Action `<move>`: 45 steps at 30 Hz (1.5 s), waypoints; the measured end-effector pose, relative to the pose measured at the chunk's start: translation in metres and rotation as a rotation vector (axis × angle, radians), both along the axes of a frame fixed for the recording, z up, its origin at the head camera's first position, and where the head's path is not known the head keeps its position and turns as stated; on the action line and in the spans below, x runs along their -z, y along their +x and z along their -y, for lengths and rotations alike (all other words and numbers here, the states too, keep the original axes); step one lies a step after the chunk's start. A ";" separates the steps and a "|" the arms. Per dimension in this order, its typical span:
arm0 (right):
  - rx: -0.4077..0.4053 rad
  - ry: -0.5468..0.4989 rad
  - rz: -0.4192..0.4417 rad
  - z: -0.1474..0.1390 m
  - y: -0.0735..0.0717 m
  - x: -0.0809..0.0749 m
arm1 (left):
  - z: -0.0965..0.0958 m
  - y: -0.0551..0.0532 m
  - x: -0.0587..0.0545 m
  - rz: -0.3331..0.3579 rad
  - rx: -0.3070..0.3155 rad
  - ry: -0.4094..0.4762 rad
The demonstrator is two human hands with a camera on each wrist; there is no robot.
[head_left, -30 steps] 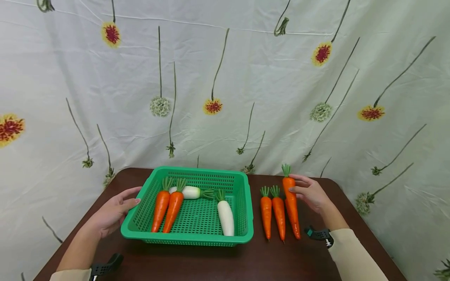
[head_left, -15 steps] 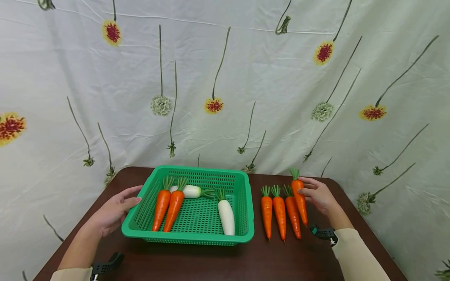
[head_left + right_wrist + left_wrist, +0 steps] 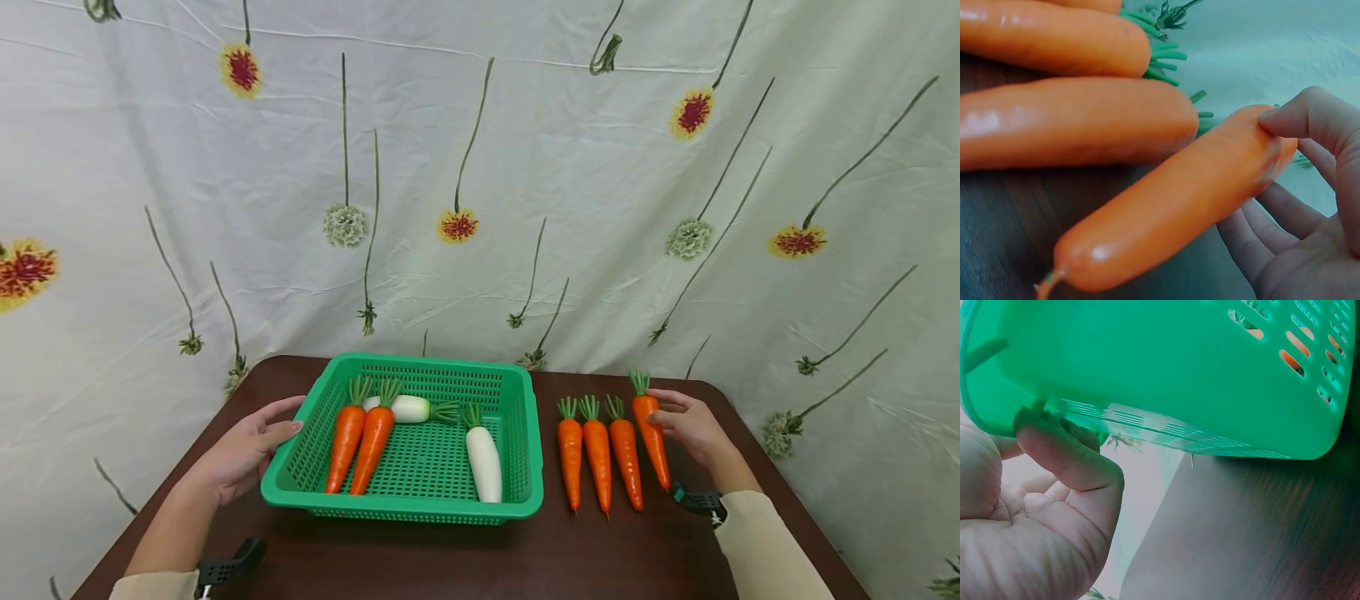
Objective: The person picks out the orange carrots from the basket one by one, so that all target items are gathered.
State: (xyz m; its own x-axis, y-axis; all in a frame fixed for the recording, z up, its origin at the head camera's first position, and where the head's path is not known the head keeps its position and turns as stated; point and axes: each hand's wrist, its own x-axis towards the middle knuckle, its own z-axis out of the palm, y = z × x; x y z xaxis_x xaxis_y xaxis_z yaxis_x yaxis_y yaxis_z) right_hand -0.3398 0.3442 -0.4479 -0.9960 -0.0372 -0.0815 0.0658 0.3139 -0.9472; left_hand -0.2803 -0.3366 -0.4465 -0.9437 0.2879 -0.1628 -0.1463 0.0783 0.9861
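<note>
My right hand (image 3: 692, 425) pinches a carrot (image 3: 651, 442) near its leafy end, thumb on top, at the right end of a row. In the right wrist view this carrot (image 3: 1160, 206) slants beside the neighbouring carrot (image 3: 1072, 125). Three more carrots (image 3: 597, 462) lie side by side on the table. On the left, my left hand (image 3: 243, 454) grips the rim of a green plastic basket (image 3: 405, 507). The left wrist view has the thumb (image 3: 1054, 440) against the rim. Inside the basket are two carrots (image 3: 372, 450) and two white radishes (image 3: 483, 465).
The dark brown table (image 3: 450, 567) runs beneath everything. Behind it hangs a pale cloth (image 3: 420, 150) printed with flowers, close to the table's back edge. Each wrist wears a black band, such as the right band (image 3: 699, 502).
My right hand has left one carrot in the row, lifted another off it, and brought that one rightward and down beside the row. The left hand stays at the basket rim.
</note>
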 end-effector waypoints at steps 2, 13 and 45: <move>0.003 0.024 0.008 -0.002 0.000 0.002 | 0.000 0.000 0.000 0.002 0.000 0.001; 0.009 0.122 0.050 -0.004 0.000 0.010 | 0.000 0.001 -0.001 -0.002 0.006 0.002; 0.021 0.203 0.124 -0.002 -0.002 0.014 | 0.001 0.002 0.001 -0.001 0.016 0.016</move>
